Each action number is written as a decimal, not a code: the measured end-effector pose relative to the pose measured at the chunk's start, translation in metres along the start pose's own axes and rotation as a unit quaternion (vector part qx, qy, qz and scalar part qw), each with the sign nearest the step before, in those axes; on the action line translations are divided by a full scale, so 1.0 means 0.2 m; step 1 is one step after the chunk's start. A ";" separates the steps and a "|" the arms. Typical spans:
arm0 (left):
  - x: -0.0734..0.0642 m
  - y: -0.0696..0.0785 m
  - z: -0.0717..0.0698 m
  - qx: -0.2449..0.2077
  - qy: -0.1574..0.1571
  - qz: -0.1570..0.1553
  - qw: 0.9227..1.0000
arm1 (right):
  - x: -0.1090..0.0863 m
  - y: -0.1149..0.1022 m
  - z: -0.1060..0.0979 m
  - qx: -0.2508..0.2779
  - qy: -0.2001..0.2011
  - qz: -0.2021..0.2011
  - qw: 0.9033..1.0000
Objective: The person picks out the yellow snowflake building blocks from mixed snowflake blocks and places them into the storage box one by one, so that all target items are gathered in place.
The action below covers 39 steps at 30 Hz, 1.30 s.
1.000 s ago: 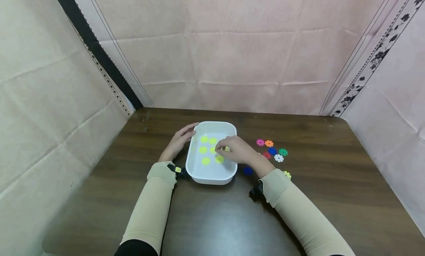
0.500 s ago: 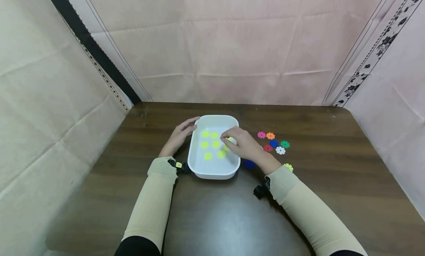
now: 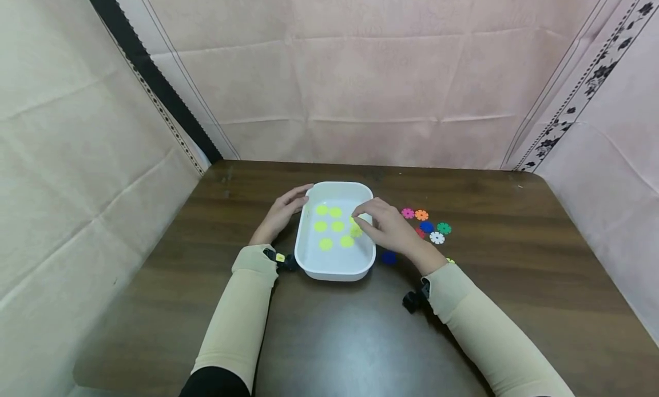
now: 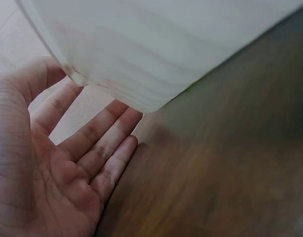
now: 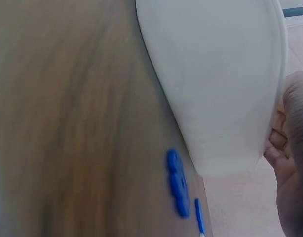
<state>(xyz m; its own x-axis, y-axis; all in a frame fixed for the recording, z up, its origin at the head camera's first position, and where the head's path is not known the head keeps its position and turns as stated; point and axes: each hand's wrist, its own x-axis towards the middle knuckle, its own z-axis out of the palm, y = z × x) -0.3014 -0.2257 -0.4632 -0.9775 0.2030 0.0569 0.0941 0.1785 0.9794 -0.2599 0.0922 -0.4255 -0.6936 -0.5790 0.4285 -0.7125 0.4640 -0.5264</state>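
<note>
A white tray (image 3: 334, 266) holds several flat yellow-green discs (image 3: 326, 244) in rows. My left hand (image 3: 280, 214) rests against its left side; in the left wrist view the thumb lies by the rim, with the other fingers (image 4: 99, 136) stretched beside the wall. Over the tray's right side hovers my right hand (image 3: 388, 228), thumb and index finger bent toward each other near the right-hand discs. I see nothing held between them. In the right wrist view the tray wall (image 5: 220, 89) hides part of that hand (image 5: 292, 163).
Right of the tray lie small flower-shaped pieces: pink (image 3: 408, 213), orange (image 3: 421, 215), blue (image 3: 426, 227), green (image 3: 444, 229), white (image 3: 437, 238) and a partly covered red one (image 3: 420, 233). Another blue piece (image 3: 389, 258) sits beside the tray under my right wrist. Cloth hangs behind the brown table (image 3: 329, 340).
My right hand has drawn up and to the right across the tray, uncovering more discs in the middle. The left hand keeps its place at the tray's side.
</note>
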 end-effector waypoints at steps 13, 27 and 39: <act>-0.01 -0.02 0.00 -0.010 0.007 -0.008 1.000 | -0.16 0.11 -0.13 0.012 0.040 -0.027 0.999; -0.02 -0.03 0.01 -0.006 0.009 -0.009 1.000 | -0.37 0.24 -0.24 -0.002 0.031 -0.022 0.999; 0.00 0.02 0.01 -0.002 0.002 -0.019 1.000 | -0.38 0.27 -0.23 0.019 -0.063 0.011 0.998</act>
<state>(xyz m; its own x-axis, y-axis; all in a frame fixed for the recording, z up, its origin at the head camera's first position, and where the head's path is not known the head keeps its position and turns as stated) -0.3011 -0.2225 -0.4589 -0.9810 0.1931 0.0196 0.0553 0.1814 0.9818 -0.2502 0.1915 -0.4529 -0.6884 -0.6497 0.3225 -0.6913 0.4532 -0.5628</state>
